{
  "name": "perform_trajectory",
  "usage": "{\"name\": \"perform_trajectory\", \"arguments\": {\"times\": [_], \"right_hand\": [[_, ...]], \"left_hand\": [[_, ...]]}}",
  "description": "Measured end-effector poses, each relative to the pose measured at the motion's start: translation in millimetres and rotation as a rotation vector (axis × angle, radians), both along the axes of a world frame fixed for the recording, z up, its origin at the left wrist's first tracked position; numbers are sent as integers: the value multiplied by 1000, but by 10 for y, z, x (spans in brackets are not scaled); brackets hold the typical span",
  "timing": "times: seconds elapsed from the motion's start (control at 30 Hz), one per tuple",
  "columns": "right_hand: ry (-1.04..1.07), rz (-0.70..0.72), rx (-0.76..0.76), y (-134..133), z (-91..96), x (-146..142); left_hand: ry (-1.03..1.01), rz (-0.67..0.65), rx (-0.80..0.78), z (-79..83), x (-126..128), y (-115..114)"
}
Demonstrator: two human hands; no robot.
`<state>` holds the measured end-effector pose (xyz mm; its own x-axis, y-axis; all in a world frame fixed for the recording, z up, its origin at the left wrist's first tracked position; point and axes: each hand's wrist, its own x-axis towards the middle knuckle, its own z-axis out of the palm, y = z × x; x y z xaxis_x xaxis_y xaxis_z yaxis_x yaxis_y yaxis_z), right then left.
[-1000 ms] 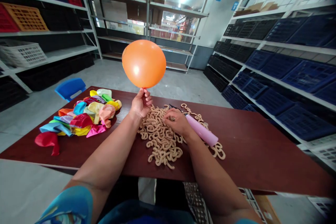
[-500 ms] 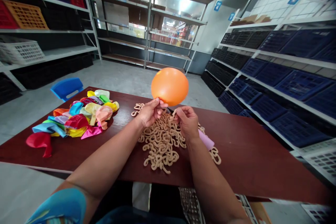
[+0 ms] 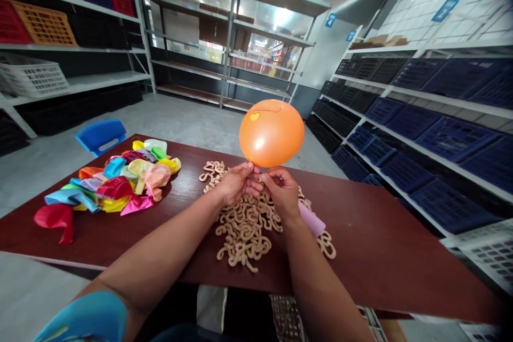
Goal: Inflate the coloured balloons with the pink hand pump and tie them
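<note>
My left hand [image 3: 240, 183] is closed on the neck of an inflated orange balloon [image 3: 272, 133], which rises just above the fingertips and bears a yellow heart print. Close beside it, nearly touching, my right hand [image 3: 280, 187] pinches a small beige curled piece, mostly hidden by the fingers. Under both hands spreads a heap of beige curled pieces [image 3: 244, 230], shaped like soft loops and hooks. A pink cylinder [image 3: 311, 219] lies at the heap's right side, partly covered by my right wrist.
A pile of limp, multicoloured balloons [image 3: 116, 187] lies on the left of the dark red table [image 3: 372, 235]. Beyond the table's far left edge stands a blue chair [image 3: 101, 136]. Shelves with dark blue crates [image 3: 436, 133] line the right; more shelving stands behind and left.
My hands have come closer together, with the left moving slightly right. The orange balloon has shifted right and turned, so its yellow heart print now shows.
</note>
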<state>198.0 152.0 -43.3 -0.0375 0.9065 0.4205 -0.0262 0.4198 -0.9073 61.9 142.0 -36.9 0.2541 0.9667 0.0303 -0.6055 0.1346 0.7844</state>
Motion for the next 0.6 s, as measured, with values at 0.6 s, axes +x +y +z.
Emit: {"name": "perform_trajectory", "arguments": {"times": [0.6], "right_hand": [[123,26,-91,-73,120,-14]], "left_hand": [[112,192,54,-33,60,9]]}}
